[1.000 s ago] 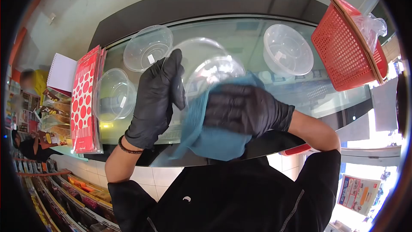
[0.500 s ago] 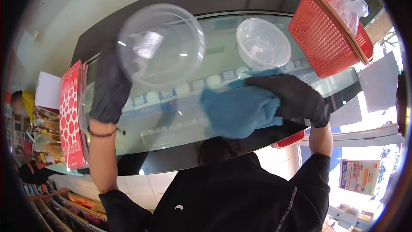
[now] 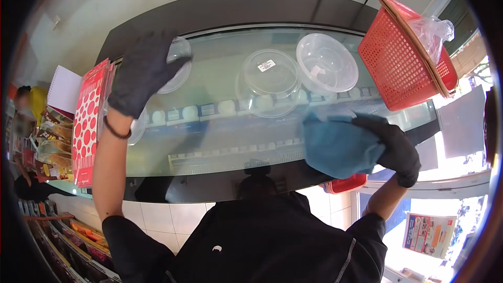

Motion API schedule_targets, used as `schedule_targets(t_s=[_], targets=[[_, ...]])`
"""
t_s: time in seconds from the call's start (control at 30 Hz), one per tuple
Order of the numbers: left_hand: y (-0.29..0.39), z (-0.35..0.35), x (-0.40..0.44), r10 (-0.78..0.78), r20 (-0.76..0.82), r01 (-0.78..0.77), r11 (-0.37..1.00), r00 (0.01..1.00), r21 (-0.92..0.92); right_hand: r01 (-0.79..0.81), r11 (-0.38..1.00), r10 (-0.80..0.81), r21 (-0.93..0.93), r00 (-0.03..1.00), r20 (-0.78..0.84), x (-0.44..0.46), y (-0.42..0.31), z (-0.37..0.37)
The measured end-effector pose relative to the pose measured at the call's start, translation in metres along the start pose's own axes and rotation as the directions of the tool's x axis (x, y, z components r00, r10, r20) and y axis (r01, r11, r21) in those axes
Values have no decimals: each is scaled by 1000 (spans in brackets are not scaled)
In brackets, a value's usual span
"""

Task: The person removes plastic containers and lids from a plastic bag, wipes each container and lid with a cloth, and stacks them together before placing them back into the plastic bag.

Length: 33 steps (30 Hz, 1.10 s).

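Crumpled blue cloth [image 3: 341,147]: we are clamping it in black-gloved right hand's [image 3: 396,149] fingers, above glass tabletop's [image 3: 230,136] near edge, toward right. We are reaching black-gloved left hand [image 3: 144,73], thumb apart, fingers blurred, over clear round plastic bowl [image 3: 178,80] near far left corner.

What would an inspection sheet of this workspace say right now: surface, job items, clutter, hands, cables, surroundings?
Surface: glass counter, dark edging, reflections across it.
Job's things: labelled bowl, clear, apparently upside down mid-counter; upright bowl to its right; left-side bowl, partly hidden; blue cloth.
Clutter: red basket with plastic bag; red-and-white dotted pack; spiral notebook.
Left hand: black glove, blurred, over the left-side bowl; contact unclear.
Right hand: black glove, gripping the blue cloth.
Cables: nothing seen.
Surroundings: stocked shelves lower left; person in yellow at left; poster lower right.
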State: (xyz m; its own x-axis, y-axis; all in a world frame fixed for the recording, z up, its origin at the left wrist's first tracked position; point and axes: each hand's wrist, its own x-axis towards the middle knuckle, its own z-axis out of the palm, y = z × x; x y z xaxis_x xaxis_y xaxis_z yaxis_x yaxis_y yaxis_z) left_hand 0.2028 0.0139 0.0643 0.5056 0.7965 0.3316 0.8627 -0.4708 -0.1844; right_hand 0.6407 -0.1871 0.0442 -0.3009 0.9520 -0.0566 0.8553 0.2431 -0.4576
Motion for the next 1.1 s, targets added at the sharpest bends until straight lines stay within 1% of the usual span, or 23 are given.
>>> schedule_targets(t_s=[0.07,0.13,0.2,0.27,0.33,0.4,0.43,0.47,0.5,0.53,0.57,0.6,0.63,0.67,0.77,0.8,0.83,0.87,0.9,0.93,0.97,1.0,1.1], targets=[[-19,17,-28,74,38,-73,997,997,-35,-189,977,193,102,981,-30,-15,-18,-21],[-38,40,-51,114,34,-112,991,993,-67,-149,887,273,436,933,-236,-28,-15,-11],[-51,53,-59,136,-27,-138,986,990,-98,269,584,407,766,719,-563,-36,11,26],[-22,14,-62,-46,1,38,820,999,-571,228,612,604,757,483,-634,-26,11,45],[5,-13,-76,-160,46,115,458,986,-882,255,553,755,793,250,-607,-5,-18,55],[33,-22,-103,-265,50,119,251,963,-961,66,795,570,604,261,-779,19,-45,90],[48,-23,-116,-288,104,137,100,952,-985,66,813,535,578,306,-787,28,-58,105],[63,-20,-130,-260,-138,-32,372,956,-928,123,787,509,605,425,-749,38,-78,124],[77,-14,-140,-257,-257,-88,525,932,-846,196,722,469,663,566,-678,49,-97,138],[91,-5,-146,-308,-297,-55,605,904,-794,248,645,391,723,705,-592,60,-120,152],[103,4,-152,-382,-299,-24,583,875,-812,400,568,195,719,784,-589,74,-146,152],[112,11,-156,-463,-268,10,515,845,-857,489,633,9,600,770,-637,82,-165,156],[113,12,-156,-526,-314,-111,380,790,-918,590,653,-177,475,728,-662,90,-183,160],[114,12,-156,-584,-357,-254,254,729,-934,610,770,-351,187,649,-675,93,-195,165],[98,72,-189,-749,167,-187,-364,641,-913,753,659,-670,-6,582,-461,87,-188,175],[99,79,-190,-752,41,-126,-163,658,-979,683,717,-537,138,668,-515,93,-187,177],[99,77,-190,-763,32,-134,-155,646,-979,610,737,-390,290,735,-555,98,-186,180],[98,75,-190,-773,24,-143,-148,634,-979,546,615,-242,570,818,-522,105,-188,182],[98,74,-190,-783,16,-151,-140,622,-979,549,630,-264,550,817,-512,102,-191,181],[89,69,-193,-733,173,-246,-427,658,-870,552,644,-286,530,816,-502,100,-195,178],[92,51,-190,-729,240,-278,-513,641,-812,616,761,-469,202,739,-484,82,-203,165],[96,34,-186,-721,307,-316,-589,621,-744,627,764,-628,-152,668,-399,71,-205,158],[101,40,-187,-798,84,-394,-383,597,-836,446,895,-348,22,727,-592,78,-189,156]])
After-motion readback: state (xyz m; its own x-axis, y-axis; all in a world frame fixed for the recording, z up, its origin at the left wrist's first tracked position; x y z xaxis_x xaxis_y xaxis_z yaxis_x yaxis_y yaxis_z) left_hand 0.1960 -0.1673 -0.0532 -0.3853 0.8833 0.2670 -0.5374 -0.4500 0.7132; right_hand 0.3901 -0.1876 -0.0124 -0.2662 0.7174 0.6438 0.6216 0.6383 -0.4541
